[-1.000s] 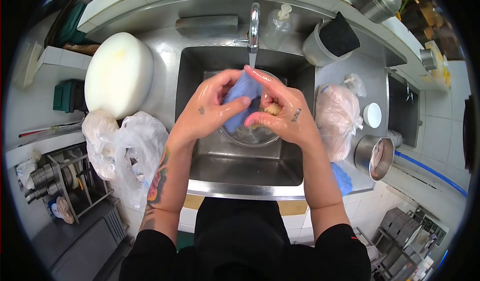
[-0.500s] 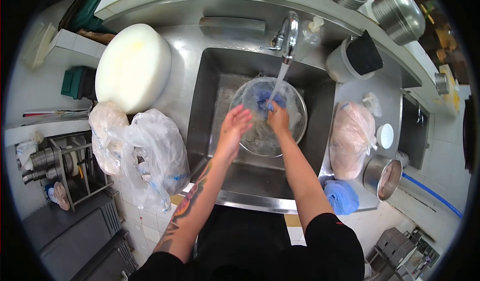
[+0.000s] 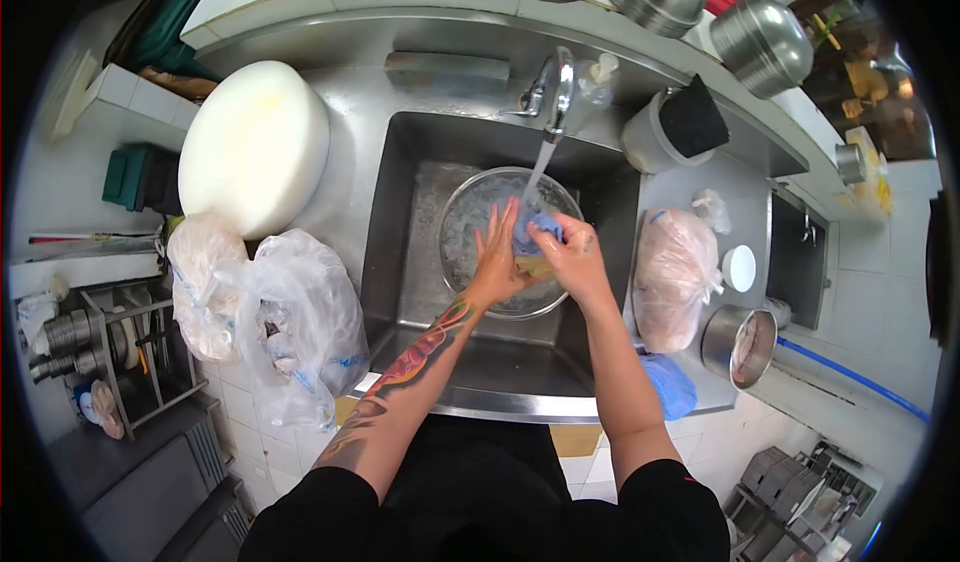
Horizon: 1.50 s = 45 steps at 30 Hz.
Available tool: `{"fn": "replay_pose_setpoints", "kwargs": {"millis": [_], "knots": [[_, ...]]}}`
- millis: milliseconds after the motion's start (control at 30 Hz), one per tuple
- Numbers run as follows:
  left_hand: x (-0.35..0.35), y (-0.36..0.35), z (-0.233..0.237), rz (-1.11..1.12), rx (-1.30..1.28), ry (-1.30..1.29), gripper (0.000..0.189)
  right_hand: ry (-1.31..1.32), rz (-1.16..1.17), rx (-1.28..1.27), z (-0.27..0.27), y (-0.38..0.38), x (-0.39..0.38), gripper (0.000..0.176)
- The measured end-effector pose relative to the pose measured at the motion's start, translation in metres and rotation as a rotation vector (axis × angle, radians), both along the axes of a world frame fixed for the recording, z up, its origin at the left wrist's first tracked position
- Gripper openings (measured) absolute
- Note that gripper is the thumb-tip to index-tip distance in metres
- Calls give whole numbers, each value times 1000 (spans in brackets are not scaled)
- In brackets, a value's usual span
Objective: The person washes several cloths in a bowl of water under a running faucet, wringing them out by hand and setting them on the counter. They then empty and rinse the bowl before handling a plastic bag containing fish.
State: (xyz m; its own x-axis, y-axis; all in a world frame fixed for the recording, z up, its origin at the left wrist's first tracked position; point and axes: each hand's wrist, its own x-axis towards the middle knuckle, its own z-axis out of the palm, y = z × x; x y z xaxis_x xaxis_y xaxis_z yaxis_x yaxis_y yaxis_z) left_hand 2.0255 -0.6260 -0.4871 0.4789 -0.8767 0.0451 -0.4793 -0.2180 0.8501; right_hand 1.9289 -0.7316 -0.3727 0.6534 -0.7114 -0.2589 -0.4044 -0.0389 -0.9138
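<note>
Water runs from the tap [image 3: 562, 92] into a round metal bowl [image 3: 455, 217] that stands in the steel sink [image 3: 400, 252]. Above the bowl, my right hand [image 3: 578, 252] is closed on a wet blue cloth [image 3: 537, 230]. My left hand [image 3: 498, 262] is open, its fingers stretched upward and its palm side against the cloth. Something yellowish shows just below the cloth, between my hands; what it is I cannot make out.
Left of the sink are a large white round block [image 3: 255, 147] and filled plastic bags [image 3: 305, 312]. To the right lie a bag of pinkish contents [image 3: 677, 277], a white cup [image 3: 738, 268], a metal pot [image 3: 738, 347], a blue cloth bundle [image 3: 668, 386] and a bucket [image 3: 650, 137].
My right hand has lifted the blue cloth out of the bowl's water. My left hand has moved right to meet it. The whole view has shifted slightly.
</note>
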Motion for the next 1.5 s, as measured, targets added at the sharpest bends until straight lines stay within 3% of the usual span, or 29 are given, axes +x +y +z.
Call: {"fn": "replay_pose_setpoints", "kwargs": {"millis": [67,200,233,300,333,367,400,433,467,533,567,633,667,733,767,833,867,900,967,1133,1167,1200,1233,1300,1333,1367,1433,1467,1500], "knots": [[1,-16,11,9,-90,-9,106,-260,-85,39,39,0,-12,18],[25,-32,16,-155,-35,273,81,-645,-512,251,35,-15,-56,7],[30,-32,17,-203,-7,374,72,-650,-527,245,17,-18,-68,7],[37,-27,38,-191,22,274,66,-432,-652,200,-48,-23,-87,4],[37,-24,50,-162,47,176,60,-360,-574,229,-98,-20,-95,15],[34,-22,60,-168,51,168,60,-165,-467,381,-116,-11,-95,43],[28,-21,69,-170,33,173,60,-166,-337,451,-134,5,-84,80],[22,-18,74,-174,17,180,59,-88,-215,492,-156,18,-70,102],[18,-17,75,-180,23,176,59,-13,-93,320,-159,36,-54,111],[11,-14,77,-169,-19,254,63,-155,59,92,-200,57,-30,97],[8,-11,78,-176,-15,255,63,-155,52,95,-190,60,-24,97],[9,-2,83,20,-248,825,63,-178,-94,214,-156,57,-10,68],[13,5,85,15,-248,823,63,-404,-308,220,-152,62,-1,42],[24,21,90,219,-469,1313,53,-570,-408,387,-110,56,6,45],[26,26,79,215,-470,1315,53,-731,-501,560,-96,55,8,47],[27,36,31,395,-375,1595,50,-661,-592,609,-102,67,18,51],[19,39,16,414,-261,1638,59,-590,-679,659,-105,73,21,55],[10,40,20,413,-267,1637,59,-592,-674,658,-106,77,19,55],[-4,39,33,417,-403,1840,70,-580,-315,454,-108,86,10,69],[14,35,-8,421,-397,1557,82,-338,-165,74,-101,98,-28,75],[16,35,-12,420,-396,1562,82,-483,-229,549,-94,97,-37,73],[18,34,-4,355,-376,1369,80,-617,-291,1029,-83,98,-42,73],[16,34,5,289,-352,1178,79,-615,-301,1028,-73,94,-42,73],[4,34,25,215,-258,1025,76,-906,-388,1482,-61,76,-33,65],[-3,33,31,144,-177,860,72,-846,-575,1553,-71,70,-23,56],[-8,32,29,141,-175,857,72,-851,-576,1554,-85,62,-20,56],[-22,29,29,89,-345,201,66,-953,-519,1617,-102,53,-12,42],[-34,25,32,252,-411,401,60,-960,-517,1619,-102,57,-8,42],[-37,19,47,250,-410,397,60,-891,-762,1293,-86,64,-1,35]]}}
